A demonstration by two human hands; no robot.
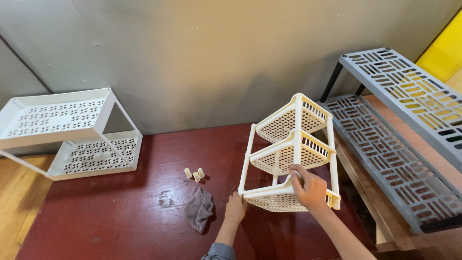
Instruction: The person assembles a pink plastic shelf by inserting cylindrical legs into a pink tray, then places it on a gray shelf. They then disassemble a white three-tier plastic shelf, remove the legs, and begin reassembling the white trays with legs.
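A cream plastic rack with three triangular basket tiers [290, 154] stands tilted on the dark red floor [144, 212]. My left hand [235, 207] grips the near left corner of its lowest basket. My right hand [309, 188] is closed around the front upright post, just above the lowest basket. Three small cream plastic caps [195, 174] lie on the floor left of the rack. A crumpled grey cloth [199, 208] lies just below them, close to my left hand.
A white two-tier perforated shelf [67, 132] stands at the left against the grey wall [216, 53]. A grey slotted two-tier rack [399, 130] runs along the right. A yellow surface [445, 48] shows at the top right.
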